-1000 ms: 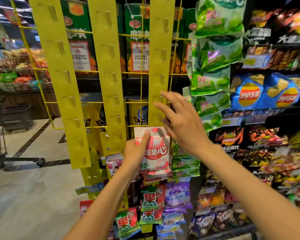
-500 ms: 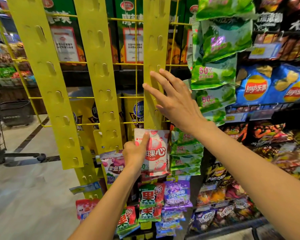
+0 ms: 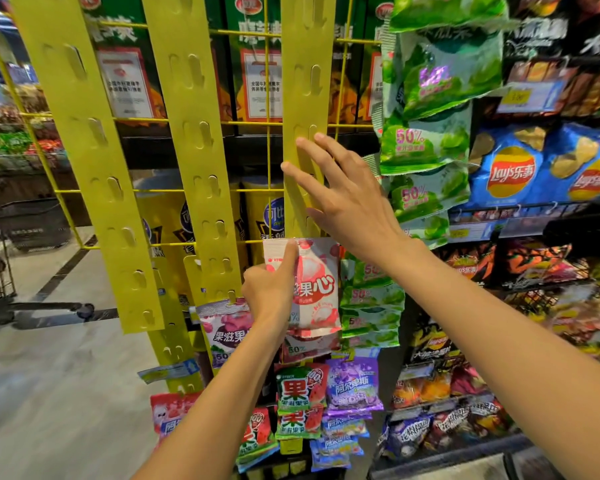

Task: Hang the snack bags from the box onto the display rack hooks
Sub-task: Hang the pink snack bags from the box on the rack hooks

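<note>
Pinching a pink-and-white snack bag (image 3: 314, 289) by its upper left corner, the left hand (image 3: 269, 292) holds it in the middle of the frame, just under the bottom of the right-hand yellow hanging strip (image 3: 307, 98); thumb and curled fingers make a narrow grip on the pouch. The bag is glossy, white along its sealed top edge, with round pale fruit pictured on a pink ground and large white characters ending in "心". Above it the right hand (image 3: 347, 199) is spread wide, holding nothing, its straight fingers lying against the strip near a hook slot.

Two more yellow strips (image 3: 194, 140) hang to the left on a yellow wire grid (image 3: 267, 123). Green bags (image 3: 426, 147) at upper right read "50%". Blue chip bags (image 3: 510, 168) at right carry the red-and-yellow "Lay's" logo. Lower centre, a green watermelon pouch (image 3: 300, 389) shows "果", and a purple bag (image 3: 227, 332) at lower left reads "50%".
</note>
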